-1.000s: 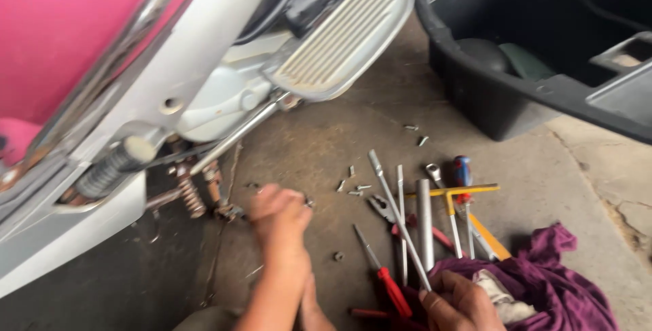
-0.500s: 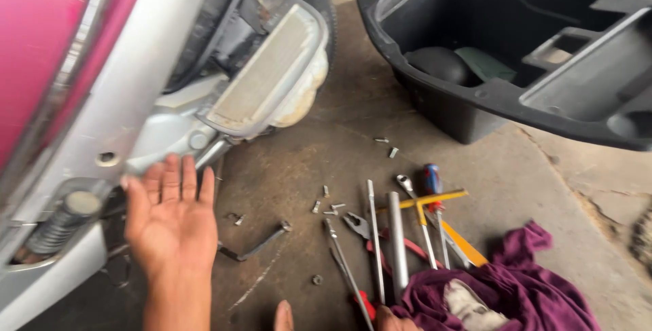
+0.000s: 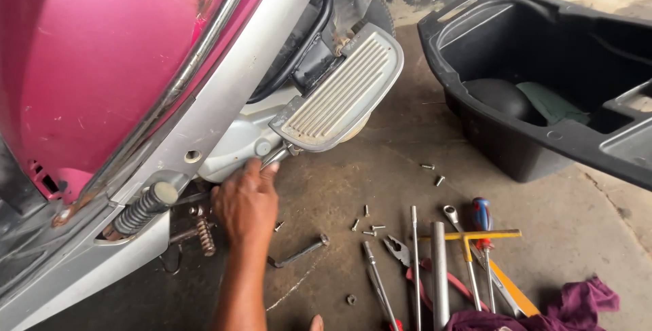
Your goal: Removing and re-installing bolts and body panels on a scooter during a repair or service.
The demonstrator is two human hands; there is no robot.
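Reaching up from the bottom centre of the frame, the left hand [image 3: 246, 205] sits against the underside of the scooter, fingers [image 3: 261, 171] loosely curled and touching a short metal rod [image 3: 277, 156] just below the silver footrest [image 3: 341, 93]. Can't tell if the fingers actually grip the rod or only rest on it; the back of the hand hides the palm side.

Right hand [image 3: 316, 322]: only a fingertip shows at the bottom edge, centre. Fingers' state not readable.

Around the left hand:
- pink body panel [image 3: 102, 59] fills the upper left, chrome rail [image 3: 183, 80] running diagonally across it
- ribbed black rubber peg [image 3: 142, 210] left of the hand, rusty spring [image 3: 204, 234] just below it
- long bolt [image 3: 299, 252] lying on the concrete floor [image 3: 380, 168], right of the wrist
- loose screws [image 3: 367, 226] scattered centre frame, two more [image 3: 432, 173] further up right

Lower right: row of tools on the floor, including pliers [image 3: 401, 249], a steel tube [image 3: 439, 270], a yellow T-handle wrench [image 3: 468, 239] and a screwdriver with red and blue handle [image 3: 481, 214]. Purple rag [image 3: 577, 307] in the bottom right corner, touching the tool ends.

Upper right: black plastic storage tub [image 3: 489, 134] standing on the floor, well apart from the hand.
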